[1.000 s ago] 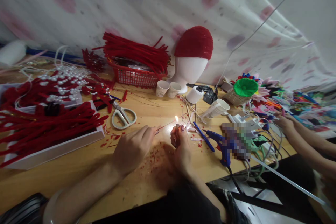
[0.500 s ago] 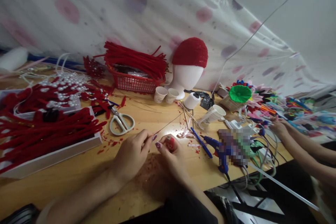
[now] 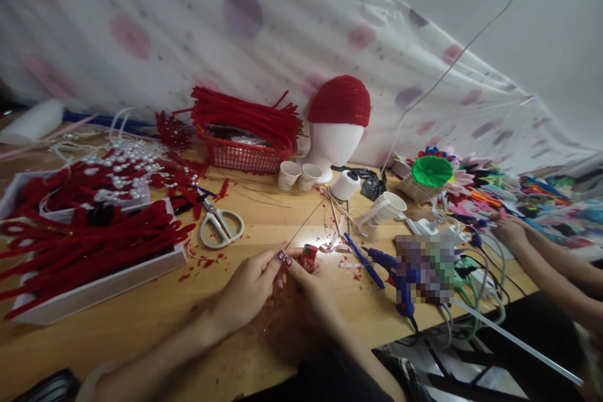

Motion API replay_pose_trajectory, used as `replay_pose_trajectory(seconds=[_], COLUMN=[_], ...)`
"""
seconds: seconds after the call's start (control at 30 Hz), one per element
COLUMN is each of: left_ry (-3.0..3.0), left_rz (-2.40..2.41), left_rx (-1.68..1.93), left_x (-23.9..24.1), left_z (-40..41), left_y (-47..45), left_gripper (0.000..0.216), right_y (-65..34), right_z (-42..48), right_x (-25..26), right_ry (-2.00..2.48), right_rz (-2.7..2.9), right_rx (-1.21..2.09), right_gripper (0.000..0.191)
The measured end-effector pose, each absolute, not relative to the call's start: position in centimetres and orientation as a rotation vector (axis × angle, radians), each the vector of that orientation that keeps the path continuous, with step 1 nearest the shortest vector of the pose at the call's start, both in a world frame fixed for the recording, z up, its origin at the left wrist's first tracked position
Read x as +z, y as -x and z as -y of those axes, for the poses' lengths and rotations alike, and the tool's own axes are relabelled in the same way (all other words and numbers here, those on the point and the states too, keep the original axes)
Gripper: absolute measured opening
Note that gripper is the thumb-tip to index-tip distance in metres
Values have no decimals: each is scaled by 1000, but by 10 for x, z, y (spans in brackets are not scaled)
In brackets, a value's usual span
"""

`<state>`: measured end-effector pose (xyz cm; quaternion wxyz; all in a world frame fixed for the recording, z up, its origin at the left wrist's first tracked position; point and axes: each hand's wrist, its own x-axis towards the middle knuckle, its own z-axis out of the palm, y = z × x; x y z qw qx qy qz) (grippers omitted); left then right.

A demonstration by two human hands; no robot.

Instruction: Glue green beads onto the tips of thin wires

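My left hand [image 3: 252,282] is pinched at the fingertips on a thin dark wire [image 3: 304,225], which slants up and right over the table. Closed in my right hand [image 3: 311,292] is a small red patterned object [image 3: 309,255]; its exact kind is unclear. The thumbs meet near the wire's lower end, and the fingers hide that end. White-handled scissors [image 3: 221,229] lie to the left of the wire. A blue pen-like stick [image 3: 363,260] rests on the right, beside a blue glue gun [image 3: 393,267].
At left are white boxes [image 3: 108,282] of red fuzzy stems and pearl strands. Behind stand a red basket [image 3: 245,157], a white mannequin head [image 3: 330,141] in a red cap, paper cups [image 3: 288,174] and a thread cone [image 3: 345,186]. Another person's hands [image 3: 511,229] work at right.
My hands have drawn together, so the thumbs now meet. The red object in my right hand has turned and shows more. The view has shifted slightly.
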<state>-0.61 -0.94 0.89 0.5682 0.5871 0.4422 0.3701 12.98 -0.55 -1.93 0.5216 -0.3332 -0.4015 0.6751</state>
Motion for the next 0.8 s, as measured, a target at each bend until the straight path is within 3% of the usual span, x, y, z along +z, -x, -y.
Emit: replay_pose_trajectory(seconds=[0.3,0.5,0.8], left_ry=[-1229,-1263,-1737], left_rz=[-886,-841,-1061], left_rx=[752,773,676], left_x=[7,8,22], left_z=[10,11,-2], left_y=[4,5,25], left_gripper=[53,39,29], right_y=[-127,-128,-145], right_z=[4,6,-6], right_x=[-20,-17,4], right_ry=[676,742,748], right_rz=[851,821,447], right_rx=[1786,1748,1370], right_gripper=[18,26,41])
